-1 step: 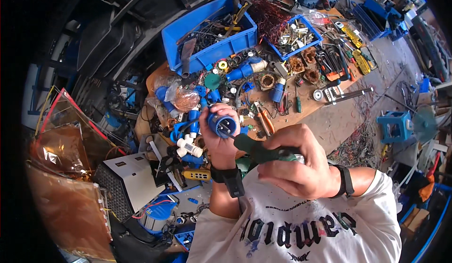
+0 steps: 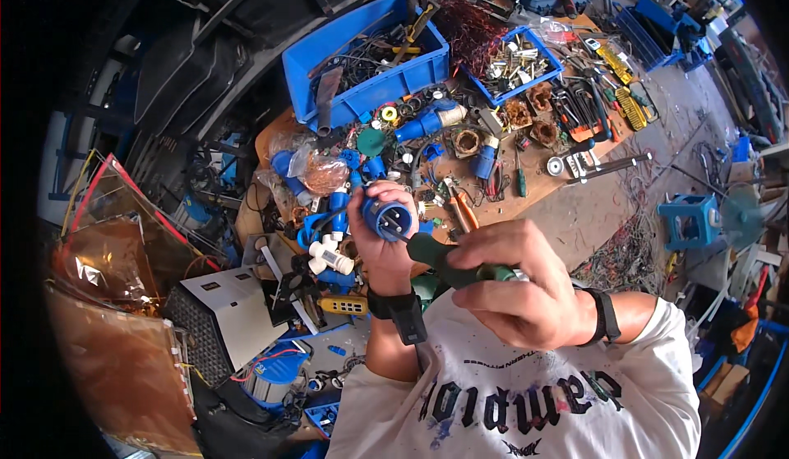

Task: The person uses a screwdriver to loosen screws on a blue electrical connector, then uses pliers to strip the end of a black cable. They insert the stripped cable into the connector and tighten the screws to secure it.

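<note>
My left hand [image 2: 385,255] is closed round a blue round industrial plug [image 2: 375,216], its open end facing up with metal pins inside. In my right hand [image 2: 530,282] is a screwdriver [image 2: 429,250] with a thick dark green handle. Its shaft points left into the plug's open end; the tip is hidden inside. My right thumb and fingers curl round the back part of the handle. Just beyond my hands, pliers [image 2: 462,208] with orange handles lie on the wooden table [image 2: 538,200]. White pipe fittings [image 2: 330,258] sit left of my left wrist.
A large blue crate [image 2: 370,85] of scrap and tools stands at the back, beside a smaller blue tray [image 2: 514,64] of metal parts. Blue connectors [image 2: 431,120], another screwdriver [image 2: 520,181] and hex keys [image 2: 579,107] litter the table. Right of it stands a blue stool [image 2: 689,219].
My right fingers have shifted slightly on the screwdriver handle, which looks turned a little. The left hand and plug stay in place.
</note>
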Available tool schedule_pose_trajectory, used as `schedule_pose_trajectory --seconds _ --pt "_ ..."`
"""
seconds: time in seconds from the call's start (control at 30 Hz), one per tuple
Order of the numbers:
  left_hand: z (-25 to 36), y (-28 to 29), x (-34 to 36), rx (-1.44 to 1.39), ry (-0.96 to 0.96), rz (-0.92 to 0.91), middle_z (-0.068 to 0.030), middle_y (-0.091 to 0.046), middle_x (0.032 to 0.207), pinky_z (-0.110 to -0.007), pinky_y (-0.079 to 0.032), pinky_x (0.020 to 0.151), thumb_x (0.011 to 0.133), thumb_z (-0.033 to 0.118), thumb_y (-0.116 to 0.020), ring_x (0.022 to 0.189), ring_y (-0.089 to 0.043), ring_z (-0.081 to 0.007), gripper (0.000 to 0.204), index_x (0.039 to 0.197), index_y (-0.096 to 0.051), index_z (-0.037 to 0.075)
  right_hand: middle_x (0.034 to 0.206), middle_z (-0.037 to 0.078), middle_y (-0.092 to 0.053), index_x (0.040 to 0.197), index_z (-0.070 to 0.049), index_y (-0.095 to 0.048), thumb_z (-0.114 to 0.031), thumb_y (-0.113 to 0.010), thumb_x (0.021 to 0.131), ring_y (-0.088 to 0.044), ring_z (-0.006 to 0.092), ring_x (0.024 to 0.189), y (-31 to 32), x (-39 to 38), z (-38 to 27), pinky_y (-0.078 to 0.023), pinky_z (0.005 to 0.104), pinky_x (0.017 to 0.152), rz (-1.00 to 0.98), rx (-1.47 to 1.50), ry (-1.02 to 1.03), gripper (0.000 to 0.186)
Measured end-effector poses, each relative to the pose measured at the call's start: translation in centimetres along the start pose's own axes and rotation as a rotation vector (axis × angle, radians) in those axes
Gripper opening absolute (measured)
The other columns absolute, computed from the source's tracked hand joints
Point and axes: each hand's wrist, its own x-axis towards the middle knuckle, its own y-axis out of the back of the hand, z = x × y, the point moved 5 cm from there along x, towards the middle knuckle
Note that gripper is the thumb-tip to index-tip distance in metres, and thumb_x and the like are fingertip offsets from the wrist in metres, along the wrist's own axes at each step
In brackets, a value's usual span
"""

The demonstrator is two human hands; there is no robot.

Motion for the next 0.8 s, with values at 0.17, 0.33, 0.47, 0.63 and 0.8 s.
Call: schedule_pose_trajectory --seconds 0.17,0.33,0.47,0.63,0.8 --pt "-0.42 -0.30 0.06 -0.043 0.028 0.000 -0.0057 -0.058 0.083 -0.028 -0.047 0.077 0.082 0.011 -0.067 0.079 -0.057 -0.0156 0.018 0.087 -0.052 0.003 0.115 0.018 -0.053 0.114 -0.002 -0.052 -0.008 -0.075 0.073 -0.057 0.0356 0.102 -0.36 0.21 0.44 -0.050 0.0422 0.081 0.012 0.158 -0.046 0.048" --pt "-0.40 -0.37 0.00 -0.023 0.004 -0.022 -0.0058 -0.058 0.083 -0.028 -0.047 0.076 0.082 0.010 -0.067 0.079 -0.057 -0.0156 0.018 0.088 -0.051 0.003 0.111 0.018 -0.056 0.114 0.000 -0.051 -0.016 -0.074 0.075 -0.059 0.0331 0.098 0.37 0.50 -0.31 -0.051 0.0410 0.079 0.038 -0.070 -0.258 0.049" --pt "-0.40 -0.13 0.15 -0.029 -0.011 -0.004 -0.0060 -0.057 0.083 -0.029 -0.048 0.076 0.082 0.010 -0.067 0.079 -0.057 -0.0158 0.018 0.087 -0.051 0.003 0.109 0.015 -0.059 0.109 -0.001 -0.053 -0.015 -0.074 0.070 -0.060 0.0290 0.090 0.04 -0.01 -0.08 -0.051 0.0373 0.072 -0.018 -0.129 -0.157 0.047" --pt "-0.67 -0.09 0.34 -0.013 -0.016 -0.012 -0.0063 -0.057 0.083 -0.029 -0.048 0.076 0.082 0.010 -0.067 0.079 -0.058 -0.0161 0.019 0.087 -0.051 0.003 0.116 0.014 -0.056 0.107 -0.005 -0.055 -0.007 -0.071 0.065 -0.058 0.0290 0.092 0.10 0.43 -0.38 -0.051 0.0387 0.072 -0.055 -0.040 -0.035 0.045" --pt "-0.41 -0.23 0.31 -0.045 -0.020 -0.020 -0.0072 -0.055 0.084 -0.031 -0.048 0.074 0.081 0.004 -0.065 0.079 -0.058 -0.0171 0.017 0.090 -0.050 0.001 0.112 0.013 -0.055 0.105 -0.007 -0.056 -0.012 -0.071 0.077 -0.058 0.0292 0.094 0.43 0.57 -0.05 -0.051 0.0400 0.072 0.009 0.002 -0.294 0.033"
